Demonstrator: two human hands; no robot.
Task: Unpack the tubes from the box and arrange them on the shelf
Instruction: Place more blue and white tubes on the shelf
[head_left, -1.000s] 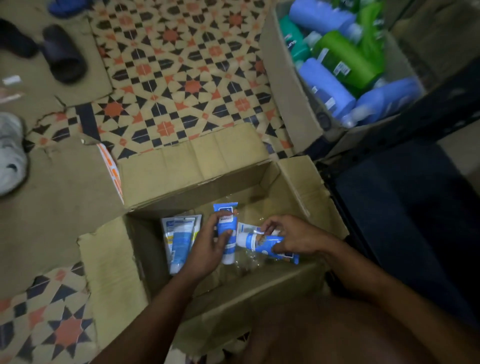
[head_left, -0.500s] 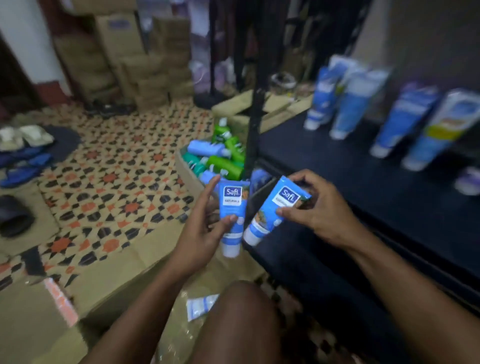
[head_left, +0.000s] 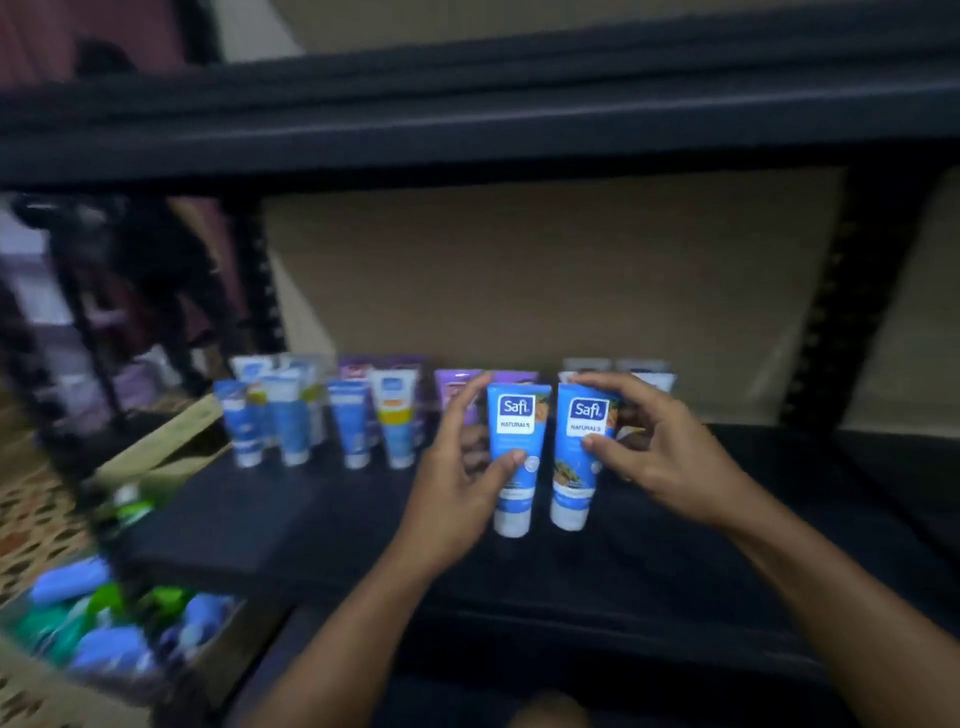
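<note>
**A:** Head view: where are the hands?

**B:** Both are up over the dark shelf (head_left: 249, 525). The left hand (head_left: 457, 483) grips the left Safi tube (head_left: 517, 457), thumb across the front label, fingers wrapped round the back and left edge. The right hand (head_left: 654, 447) grips the right Safi tube (head_left: 577, 452), thumb on the front, fingers curled over its top right corner.

**A:** Tube orientation?

**B:** Both upright, white caps down, blue labels facing the camera, "Safi Naturals" readable. They are side by side with a narrow gap, not touching. The caps are down at shelf level, but I cannot tell if they touch the shelf.

**A:** Anything else on the shelf?

**B:** A row of standing tubes (head_left: 291, 421) runs along the back, caps down. Blue-and-white ones are on the left, one with a yellow band. Purple tubes (head_left: 457, 395) are just behind the left hand. Paler ones behind the right hand are partly hidden. The two held tubes are in front of that row, right of centre.

**A:** Surroundings?

**B:** Upper shelf board (head_left: 467, 114) overhead, black perforated post (head_left: 852, 312) on the right, beige panel (head_left: 519, 270) behind. Lower left, blurred: a carton (head_left: 223, 670) of blue and green bottles (head_left: 109, 644) on the patterned floor (head_left: 36, 519).
</note>
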